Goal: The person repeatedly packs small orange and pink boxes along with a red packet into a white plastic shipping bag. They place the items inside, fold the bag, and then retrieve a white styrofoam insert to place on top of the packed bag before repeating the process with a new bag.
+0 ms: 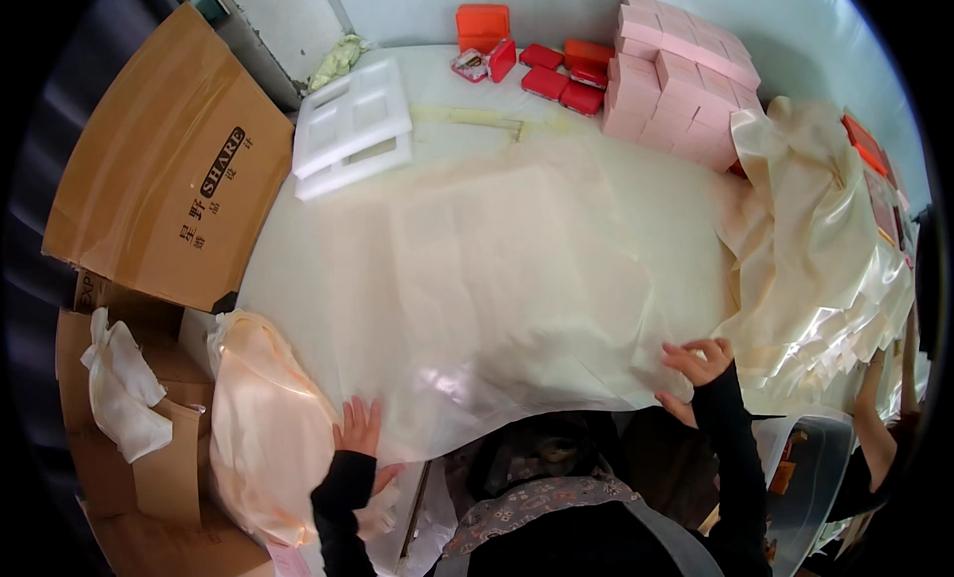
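Observation:
A thin, sheer cream sheet of cloth (pixel 497 269) lies spread over the white table before me, its near edge hanging at the front. My left hand (pixel 360 436) is open at the sheet's near left corner, fingers stretched forward and thumb out to the side. By the near right corner, my right hand (pixel 702 370) has curled fingers with a gathered bit of the sheet between them and the thumb. Just left of my left hand is a shiny peach cloth bundle (pixel 266 418), draped over the table's edge.
Far left stands a large cardboard box (pixel 169 169), near white foam frames (pixel 353 125). Small red cases (pixel 545 82) and stacked pink boxes (pixel 676 85) line the back. Heaped cream satin (pixel 800 219) is at right, above a clear plastic bin (pixel 815 468). Another person's arm (pixel 874 428) shows far right.

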`<state>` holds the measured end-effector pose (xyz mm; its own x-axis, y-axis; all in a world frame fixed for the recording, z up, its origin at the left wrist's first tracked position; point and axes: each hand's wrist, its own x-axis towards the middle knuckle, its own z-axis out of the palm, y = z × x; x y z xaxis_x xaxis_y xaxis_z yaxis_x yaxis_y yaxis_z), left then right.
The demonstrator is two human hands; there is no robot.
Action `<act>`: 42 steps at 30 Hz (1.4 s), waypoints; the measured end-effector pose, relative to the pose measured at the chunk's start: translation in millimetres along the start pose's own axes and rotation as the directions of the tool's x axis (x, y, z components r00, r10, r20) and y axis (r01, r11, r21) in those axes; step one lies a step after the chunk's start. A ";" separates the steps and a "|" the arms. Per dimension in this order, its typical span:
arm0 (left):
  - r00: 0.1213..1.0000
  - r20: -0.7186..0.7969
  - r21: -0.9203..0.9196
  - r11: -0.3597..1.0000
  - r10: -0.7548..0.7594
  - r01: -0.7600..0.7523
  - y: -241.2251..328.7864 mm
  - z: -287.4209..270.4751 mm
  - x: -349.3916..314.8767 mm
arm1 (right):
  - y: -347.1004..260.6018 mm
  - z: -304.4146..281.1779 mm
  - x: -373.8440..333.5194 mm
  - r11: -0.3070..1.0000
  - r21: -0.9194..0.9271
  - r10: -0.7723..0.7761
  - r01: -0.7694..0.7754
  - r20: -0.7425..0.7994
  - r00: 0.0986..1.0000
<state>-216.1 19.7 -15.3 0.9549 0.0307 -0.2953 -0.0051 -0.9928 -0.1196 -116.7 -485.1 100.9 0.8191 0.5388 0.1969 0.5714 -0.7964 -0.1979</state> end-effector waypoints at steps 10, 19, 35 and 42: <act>0.993 -0.087 -0.630 0.776 -0.081 0.008 -23.2 -69.3 316.1 | 70.6 128.0 295.6 0.941 0.172 0.247 -0.290 0.234 0.940; 0.954 -0.298 -0.473 0.865 0.024 -0.169 11.3 -91.7 314.5 | 83.6 141.1 288.8 0.937 -0.140 0.332 -0.319 0.086 0.939; 0.873 -0.469 -0.302 0.905 0.133 -0.301 19.9 -94.5 266.7 | 132.1 105.6 528.6 0.957 -0.284 -0.106 -0.051 -0.511 0.853; 0.901 -0.374 -0.443 0.811 0.220 -0.382 20.3 -105.2 253.6 | 191.3 135.8 676.8 0.927 -0.258 0.136 -0.272 -0.446 0.885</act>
<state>57.2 -4.8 7.1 0.9703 -0.2340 0.0617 -0.2372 -0.8682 0.4359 553.8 -235.5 65.9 0.7797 0.2459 0.5758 0.2937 -0.9558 0.0105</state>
